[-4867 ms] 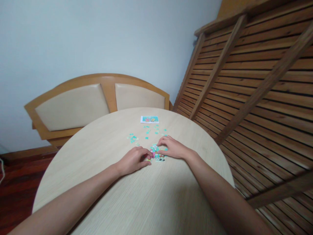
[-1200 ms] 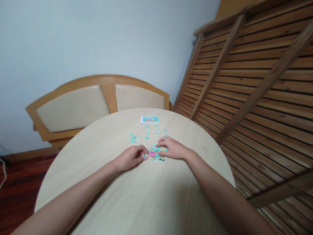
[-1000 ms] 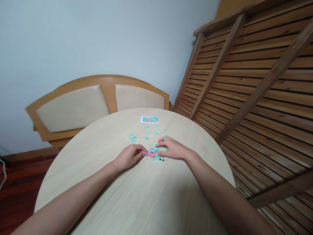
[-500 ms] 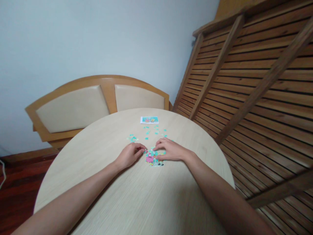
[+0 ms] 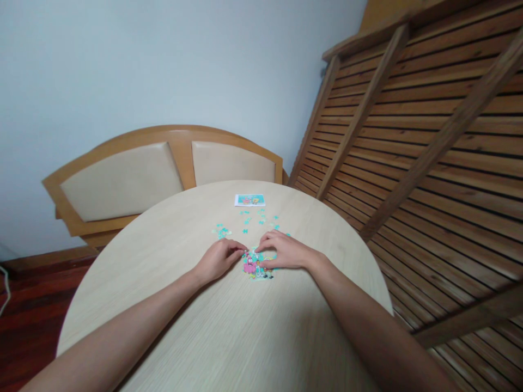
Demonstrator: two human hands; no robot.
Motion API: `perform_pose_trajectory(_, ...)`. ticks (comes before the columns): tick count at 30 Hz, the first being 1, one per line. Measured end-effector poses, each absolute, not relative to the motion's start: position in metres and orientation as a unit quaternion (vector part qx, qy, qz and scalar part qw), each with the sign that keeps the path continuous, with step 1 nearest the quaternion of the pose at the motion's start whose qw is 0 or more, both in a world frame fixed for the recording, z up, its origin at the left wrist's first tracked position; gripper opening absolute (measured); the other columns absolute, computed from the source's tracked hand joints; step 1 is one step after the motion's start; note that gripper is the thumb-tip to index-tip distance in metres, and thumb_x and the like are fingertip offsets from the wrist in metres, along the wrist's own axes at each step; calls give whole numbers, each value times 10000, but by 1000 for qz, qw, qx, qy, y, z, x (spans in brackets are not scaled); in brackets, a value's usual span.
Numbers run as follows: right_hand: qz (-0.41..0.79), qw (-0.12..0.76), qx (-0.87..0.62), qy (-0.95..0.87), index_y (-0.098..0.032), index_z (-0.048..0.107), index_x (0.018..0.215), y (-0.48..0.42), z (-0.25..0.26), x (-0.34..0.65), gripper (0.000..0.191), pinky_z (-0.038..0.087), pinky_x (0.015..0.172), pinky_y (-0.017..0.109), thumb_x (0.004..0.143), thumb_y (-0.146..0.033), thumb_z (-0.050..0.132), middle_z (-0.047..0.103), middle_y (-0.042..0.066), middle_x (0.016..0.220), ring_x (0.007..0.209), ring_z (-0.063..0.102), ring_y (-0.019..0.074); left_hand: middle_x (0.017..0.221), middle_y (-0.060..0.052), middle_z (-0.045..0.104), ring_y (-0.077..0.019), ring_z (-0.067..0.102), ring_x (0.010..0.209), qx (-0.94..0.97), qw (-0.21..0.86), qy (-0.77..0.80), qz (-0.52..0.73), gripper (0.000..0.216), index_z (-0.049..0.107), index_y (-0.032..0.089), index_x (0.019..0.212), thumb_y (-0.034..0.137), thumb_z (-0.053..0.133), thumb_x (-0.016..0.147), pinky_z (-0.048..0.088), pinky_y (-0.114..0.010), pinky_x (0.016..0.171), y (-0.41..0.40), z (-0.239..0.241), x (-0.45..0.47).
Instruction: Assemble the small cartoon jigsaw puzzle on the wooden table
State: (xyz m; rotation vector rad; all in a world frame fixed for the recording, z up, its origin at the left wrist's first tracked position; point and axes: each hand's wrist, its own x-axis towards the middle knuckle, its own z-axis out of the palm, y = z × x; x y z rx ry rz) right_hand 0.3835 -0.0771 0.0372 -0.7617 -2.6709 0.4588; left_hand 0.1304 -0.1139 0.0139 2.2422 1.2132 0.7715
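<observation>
A partly joined jigsaw puzzle [image 5: 250, 267] with pink, yellow and turquoise cartoon figures lies on the round table [image 5: 196, 326]. My left hand [image 5: 218, 257] is at its upper left corner, thumb and index finger pinched on a small puzzle piece [image 5: 245, 253] that touches or nearly touches the joined part. From the right, my right hand [image 5: 284, 250] rests over the puzzle's right side. Its thumb and fingers are spread apart, with the tips on the puzzle, and it covers part of the picture.
Loose turquoise pieces lie in a small heap [image 5: 222, 231] beyond my left hand, and several more [image 5: 261, 220] are scattered past the puzzle. A picture card [image 5: 250, 200] lies farther back. A padded bench [image 5: 122, 182] and a slatted wooden panel [image 5: 408, 163] stand behind the table.
My left hand has moved slightly right with the pinched piece, closer to the puzzle's upper left corner. My right hand stays almost where it was.
</observation>
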Motion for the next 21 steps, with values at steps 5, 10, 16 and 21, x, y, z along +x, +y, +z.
perform_pose_trajectory(5, 163, 164, -269, -935, -249, 749, 1109, -77, 37, 383, 357, 440, 985, 370, 815, -451, 743, 669, 71, 1079, 1073, 589, 245, 981, -52, 773, -199, 696, 858, 821, 241, 434, 282, 263, 754, 193, 1020, 317, 530, 961, 512, -285, 817, -114, 13, 131)
perform_pose_trajectory(10, 167, 161, -271, -934, -235, 747, 1112, -77, 36, 383, 378, 438, 988, 367, 801, -450, 759, 668, 73, 1084, 1077, 590, 244, 941, -46, 769, -189, 689, 827, 827, 234, 428, 280, 244, 749, 190, 997, 307, 537, 967, 500, -274, 798, -115, 14, 131)
perform_pose_trajectory(16, 172, 168, -268, -933, -236, 744, 1113, -76, 34, 384, 384, 438, 986, 369, 802, -462, 756, 667, 73, 1080, 1074, 587, 243, 940, -41, 773, -181, 689, 826, 829, 234, 423, 282, 226, 764, 192, 990, 270, 555, 952, 497, -273, 804, -114, 12, 131)
perform_pose_trajectory(21, 176, 170, -269, -931, -238, 747, 1106, -76, 34, 383, 375, 439, 984, 371, 797, -451, 763, 670, 74, 1072, 1072, 588, 244, 930, -48, 769, -194, 676, 832, 829, 216, 437, 274, 232, 772, 200, 987, 285, 561, 944, 494, -285, 816, -114, 11, 132)
